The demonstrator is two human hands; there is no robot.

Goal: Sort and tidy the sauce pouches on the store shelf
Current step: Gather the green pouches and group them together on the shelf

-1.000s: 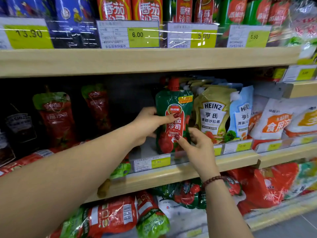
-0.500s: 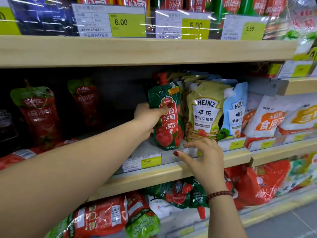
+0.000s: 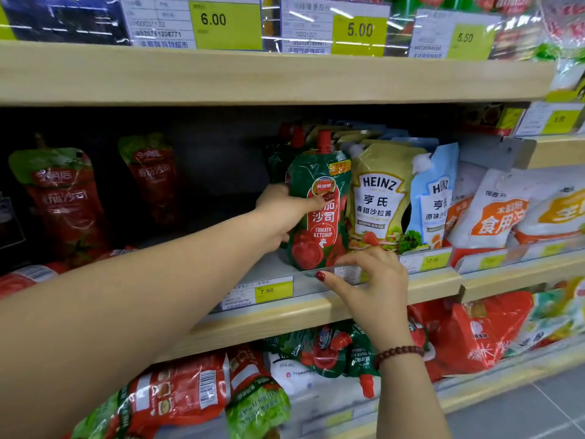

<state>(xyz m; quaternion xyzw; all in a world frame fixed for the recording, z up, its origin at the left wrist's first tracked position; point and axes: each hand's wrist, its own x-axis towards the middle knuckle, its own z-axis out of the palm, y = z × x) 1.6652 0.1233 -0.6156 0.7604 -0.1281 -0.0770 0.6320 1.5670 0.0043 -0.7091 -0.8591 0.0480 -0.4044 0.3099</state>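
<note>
Tomato ketchup pouch (image 3: pixel 316 213), upright on middle shelf (image 3: pixel 316 315), gripped by left hand (image 3: pixel 285 213); right hand (image 3: pixel 373 280) open, fingertips touching price-tag rail (image 3: pixel 424 261).

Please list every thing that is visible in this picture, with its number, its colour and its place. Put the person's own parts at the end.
tomato ketchup pouch: one in front, green and red, middle shelf, upright; more behind, count unclear
Heinz salad dressing pouch: one in front, yellow, right of the ketchup
Heinz blue pouch: one in front, light blue, further right
dark red pouches: two upright, middle shelf, left
price tag 7.90: one, yellow, middle shelf edge
price tags: three, yellow, top shelf
bead bracelet: one, dark red, right wrist
left hand: grips the ketchup pouch
right hand: on the shelf's clear rail
</note>
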